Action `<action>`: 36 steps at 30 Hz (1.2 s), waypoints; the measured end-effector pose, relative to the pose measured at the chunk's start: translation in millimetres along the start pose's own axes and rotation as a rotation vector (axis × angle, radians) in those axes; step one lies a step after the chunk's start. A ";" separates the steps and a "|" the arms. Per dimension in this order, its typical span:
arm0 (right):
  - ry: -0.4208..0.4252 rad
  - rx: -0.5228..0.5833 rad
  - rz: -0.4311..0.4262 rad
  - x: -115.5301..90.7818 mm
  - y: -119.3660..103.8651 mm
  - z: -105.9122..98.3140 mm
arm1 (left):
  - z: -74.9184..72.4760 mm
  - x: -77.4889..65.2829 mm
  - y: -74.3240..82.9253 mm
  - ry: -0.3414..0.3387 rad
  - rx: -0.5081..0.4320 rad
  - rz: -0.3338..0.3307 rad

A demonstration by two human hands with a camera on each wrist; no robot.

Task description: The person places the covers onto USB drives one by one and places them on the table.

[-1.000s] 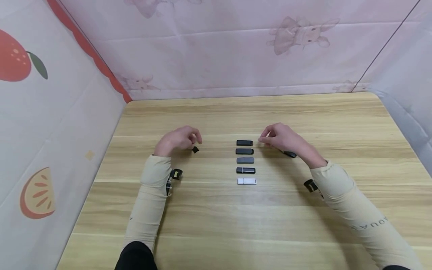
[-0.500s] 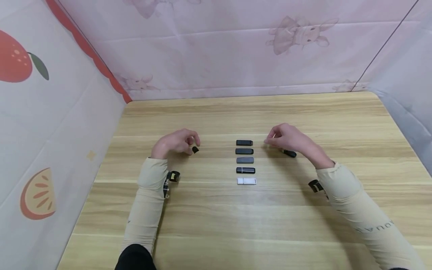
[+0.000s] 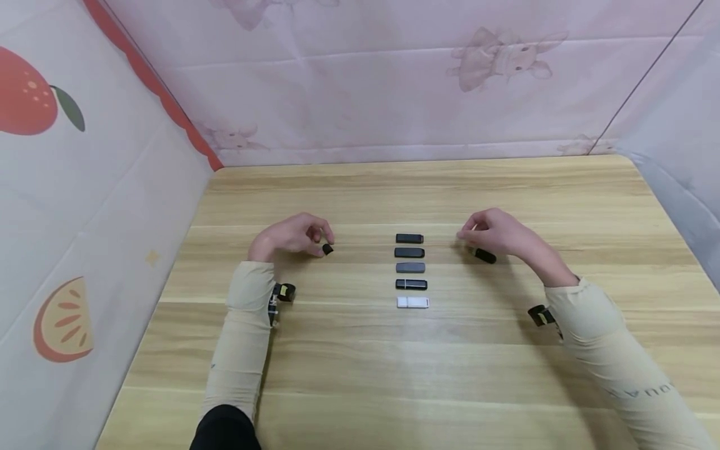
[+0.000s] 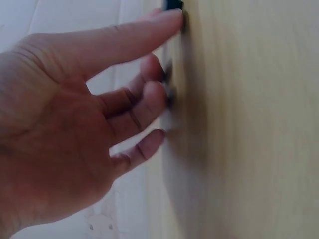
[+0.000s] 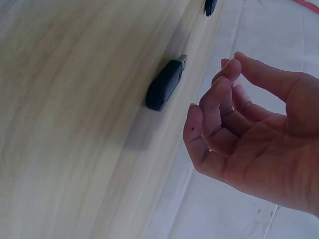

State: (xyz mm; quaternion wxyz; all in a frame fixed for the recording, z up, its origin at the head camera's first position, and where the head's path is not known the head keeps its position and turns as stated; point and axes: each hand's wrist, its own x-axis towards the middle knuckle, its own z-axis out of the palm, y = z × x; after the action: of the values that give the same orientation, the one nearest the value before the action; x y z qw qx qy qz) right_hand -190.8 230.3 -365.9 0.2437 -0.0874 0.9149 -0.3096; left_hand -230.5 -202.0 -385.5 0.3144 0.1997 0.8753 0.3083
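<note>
In the head view my left hand (image 3: 292, 236) has its thumb and index finger at a small black cap (image 3: 327, 249), pinching it low over the table. The thumb partly covers that cap in the left wrist view. My right hand (image 3: 497, 232) hovers on the other side, fingers loosely curled and thumb near the index fingertip, with nothing visible between them. A black USB stick (image 5: 166, 84) with its metal plug bare lies on the table just below this hand, apart from the fingers.
Several USB sticks lie in a column between the hands, from a black one (image 3: 409, 238) at the far end to a white one (image 3: 413, 302) nearest me. Printed cloth (image 3: 360, 94) hangs behind the wooden table (image 3: 360, 375).
My right hand has moved right, away from the column, and more of the uncapped USB stick shows. The left hand has drawn slightly left, its thumb now at the cap.
</note>
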 end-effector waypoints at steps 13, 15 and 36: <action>0.023 -0.032 0.004 -6.0 11.6 -4.6 | -2.3 4.1 -17.8 0.007 -0.006 0.084; 0.014 -0.038 0.009 -8.0 14.3 -5.4 | -2.2 4.3 -17.2 0.008 -0.010 0.080; -0.050 -0.042 0.052 -13.4 45.4 0.7 | 3.7 8.4 -15.8 0.010 0.014 0.094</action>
State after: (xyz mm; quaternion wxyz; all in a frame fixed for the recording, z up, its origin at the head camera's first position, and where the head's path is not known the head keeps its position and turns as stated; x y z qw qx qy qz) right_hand -179.3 270.2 -388.8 0.2724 -0.0763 0.9168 -0.2818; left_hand -236.6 -207.4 -401.9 0.2939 0.2411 0.8687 0.3177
